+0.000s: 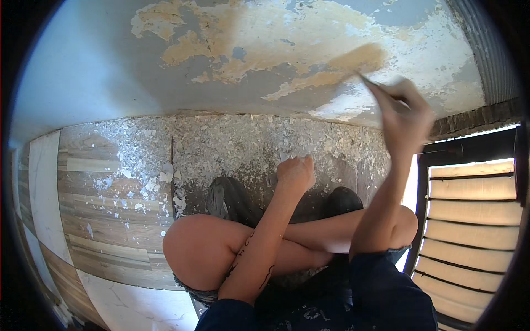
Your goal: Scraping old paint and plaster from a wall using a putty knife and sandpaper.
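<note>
My right hand (408,109) is raised against the wall at the right, its fingers closed on a thin dark tool that looks like a scraper or blade (366,80); motion blurs both. The tool's tip lies by a tan patch on the wall (290,49), whose grey paint is flaked away in large areas, baring cream and white layers. Lower and to the left, my left hand (296,171) is loosely curled above the debris-covered floor; a small greyish flat piece (272,179) shows beside it, and whether the fingers hold it is unclear.
Paint flakes (248,136) cover the floor along the wall and scatter over wood-look tiles (107,215) at the left. Dark shoes (232,196) and my crossed legs are below my hands. At the right are a corrugated surface (488,49) and a dark-framed opening with bars (472,225).
</note>
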`<state>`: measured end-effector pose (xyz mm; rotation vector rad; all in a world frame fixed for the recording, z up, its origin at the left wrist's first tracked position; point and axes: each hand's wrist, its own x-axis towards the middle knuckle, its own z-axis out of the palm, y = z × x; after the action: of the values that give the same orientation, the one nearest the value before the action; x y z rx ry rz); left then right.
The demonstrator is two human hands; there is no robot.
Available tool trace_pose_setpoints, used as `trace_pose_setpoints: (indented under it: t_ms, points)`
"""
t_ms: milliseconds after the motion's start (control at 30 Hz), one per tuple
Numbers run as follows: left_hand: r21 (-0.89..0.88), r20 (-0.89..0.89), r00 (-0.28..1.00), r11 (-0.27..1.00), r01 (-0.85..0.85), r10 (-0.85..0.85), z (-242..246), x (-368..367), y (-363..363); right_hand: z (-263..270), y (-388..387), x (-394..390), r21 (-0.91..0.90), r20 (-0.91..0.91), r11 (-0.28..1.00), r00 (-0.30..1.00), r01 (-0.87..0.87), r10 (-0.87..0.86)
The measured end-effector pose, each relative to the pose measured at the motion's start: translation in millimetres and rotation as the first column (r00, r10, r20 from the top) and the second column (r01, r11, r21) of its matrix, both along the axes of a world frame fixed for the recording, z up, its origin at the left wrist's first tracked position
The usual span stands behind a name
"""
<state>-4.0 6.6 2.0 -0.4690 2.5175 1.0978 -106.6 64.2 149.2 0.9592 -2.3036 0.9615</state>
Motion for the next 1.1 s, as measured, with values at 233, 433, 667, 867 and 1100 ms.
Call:
trace_pose_setpoints:
  t_ms: [233, 433, 667, 867, 1100]
  points:
    - [-0.031, -0.027, 1.0, 0.999, -0.01, 0.009, -9.1, 3.7, -4.1, -5.7, -12.8, 4.7, 0.047, -0.029, 0.997, 0.998, -0.056, 0.057]
    - [0.015, 0.013, 1.0, 1.0, 0.017, -0.017, 3.3, -0.4, -1.9, 15.6, 2.2, 2.0, -0.036, -0.06, 0.996, 0.995, -0.08, 0.078]
    - [-0.007, 0.06, 0.998, 1.0, 0.009, -0.009, -1.2, 0.6, -6.2, -29.2, -21.8, 9.0, 0.001, -0.062, 0.997, 0.995, -0.074, 0.074]
    - [0.001, 0.022, 0.999, 0.999, 0.032, -0.032, 6.3, 0.3, -3.3, 23.0, 0.9, 6.9, -0.193, -0.12, 0.978, 0.991, -0.075, 0.052]
    - [-0.057, 0.016, 1.0, 0.998, 0.003, -0.002, -0.9, 2.1, -1.9, -7.1, -20.3, 5.6, 0.034, -0.101, 0.998, 0.993, 0.061, -0.057]
